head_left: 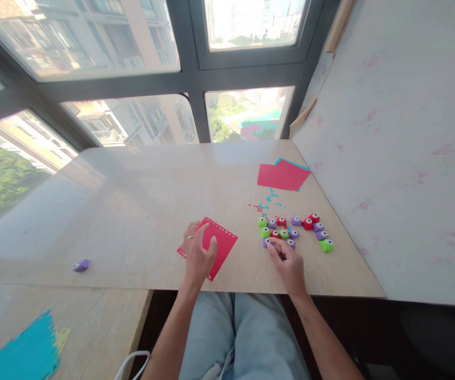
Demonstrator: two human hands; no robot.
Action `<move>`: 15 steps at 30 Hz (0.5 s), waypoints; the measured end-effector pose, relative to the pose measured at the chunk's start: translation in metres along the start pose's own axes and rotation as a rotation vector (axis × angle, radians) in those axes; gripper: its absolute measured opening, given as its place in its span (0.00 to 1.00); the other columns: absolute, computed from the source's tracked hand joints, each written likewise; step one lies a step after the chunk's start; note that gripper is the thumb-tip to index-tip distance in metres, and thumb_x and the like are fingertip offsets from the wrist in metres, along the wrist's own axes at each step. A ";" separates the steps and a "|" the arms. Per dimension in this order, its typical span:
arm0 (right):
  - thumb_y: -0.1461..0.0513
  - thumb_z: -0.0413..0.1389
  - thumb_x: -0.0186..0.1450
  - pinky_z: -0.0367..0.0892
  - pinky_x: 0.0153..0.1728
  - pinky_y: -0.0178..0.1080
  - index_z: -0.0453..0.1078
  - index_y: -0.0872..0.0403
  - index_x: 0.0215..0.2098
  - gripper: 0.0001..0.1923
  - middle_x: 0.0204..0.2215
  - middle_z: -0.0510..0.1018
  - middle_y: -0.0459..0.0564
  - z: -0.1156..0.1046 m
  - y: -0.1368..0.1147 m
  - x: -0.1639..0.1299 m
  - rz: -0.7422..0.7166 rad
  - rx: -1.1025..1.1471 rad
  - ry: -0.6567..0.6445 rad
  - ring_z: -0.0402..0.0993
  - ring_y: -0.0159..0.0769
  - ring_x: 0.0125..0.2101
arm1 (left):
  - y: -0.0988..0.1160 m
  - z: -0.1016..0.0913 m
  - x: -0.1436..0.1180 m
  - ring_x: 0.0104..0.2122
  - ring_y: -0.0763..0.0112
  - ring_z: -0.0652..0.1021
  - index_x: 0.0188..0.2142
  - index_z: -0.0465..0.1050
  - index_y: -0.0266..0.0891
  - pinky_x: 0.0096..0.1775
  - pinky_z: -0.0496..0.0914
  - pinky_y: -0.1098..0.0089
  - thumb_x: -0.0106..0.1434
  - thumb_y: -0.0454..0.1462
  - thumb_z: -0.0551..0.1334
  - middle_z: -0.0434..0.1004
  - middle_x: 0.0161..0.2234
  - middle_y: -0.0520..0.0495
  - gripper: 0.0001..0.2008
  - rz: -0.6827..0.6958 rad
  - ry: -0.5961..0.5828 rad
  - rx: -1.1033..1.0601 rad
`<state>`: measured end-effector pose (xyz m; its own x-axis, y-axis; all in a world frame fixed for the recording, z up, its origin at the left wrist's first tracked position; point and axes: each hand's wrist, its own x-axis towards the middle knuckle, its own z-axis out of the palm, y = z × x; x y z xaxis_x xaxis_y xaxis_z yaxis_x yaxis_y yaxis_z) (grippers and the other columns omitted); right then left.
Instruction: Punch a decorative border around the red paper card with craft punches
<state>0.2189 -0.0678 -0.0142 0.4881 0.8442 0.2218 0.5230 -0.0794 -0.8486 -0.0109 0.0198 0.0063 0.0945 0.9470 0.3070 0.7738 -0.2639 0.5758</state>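
Observation:
A red sheet of paper (224, 244) with small holes punched along its edges lies at the table's front. Resting on its left part is my left hand (200, 250), fingers spread and not closed on anything. To the right, my right hand (289, 262) has its thumb and forefinger closed on a purple paper punch (267, 242) at the near left of a group. Several more small punches stand about it, among them a green punch (262, 221), a red punch (281, 221) and a purple punch (319, 227). My fingers hide part of the group.
Red and blue paper sheets (280, 176) lie at the back right by the wall (401, 158). Tiny paper cutouts (270, 199) are scattered before them. One purple punch (80, 266) stands far left. Blue paper with notched edges (23, 348) and a white cable (132, 356) are lower left.

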 end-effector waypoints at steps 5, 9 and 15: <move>0.48 0.53 0.66 0.64 0.25 0.38 0.76 0.52 0.40 0.19 0.19 0.71 0.44 0.000 0.002 0.001 0.007 -0.001 0.002 0.66 0.35 0.20 | -0.042 -0.021 0.025 0.55 0.45 0.72 0.53 0.69 0.37 0.54 0.67 0.45 0.62 0.43 0.61 0.73 0.53 0.33 0.21 -0.124 -0.157 0.243; 0.48 0.53 0.66 0.64 0.25 0.38 0.76 0.53 0.41 0.19 0.20 0.72 0.45 0.000 0.003 0.000 0.011 0.012 -0.013 0.66 0.35 0.20 | -0.053 -0.031 0.029 0.50 0.52 0.75 0.51 0.70 0.36 0.52 0.69 0.56 0.61 0.43 0.61 0.75 0.47 0.36 0.21 -0.131 -0.194 0.219; 0.48 0.53 0.66 0.63 0.25 0.38 0.76 0.54 0.41 0.19 0.21 0.72 0.45 0.000 0.004 -0.002 0.005 0.002 -0.016 0.66 0.36 0.21 | -0.036 -0.042 0.024 0.39 0.57 0.79 0.51 0.70 0.37 0.40 0.70 0.64 0.60 0.44 0.64 0.78 0.34 0.44 0.21 -0.291 -0.356 0.106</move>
<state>0.2206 -0.0696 -0.0178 0.4792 0.8523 0.2097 0.5190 -0.0825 -0.8508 -0.0626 0.0443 0.0249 0.0590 0.9876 -0.1453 0.8577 0.0242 0.5135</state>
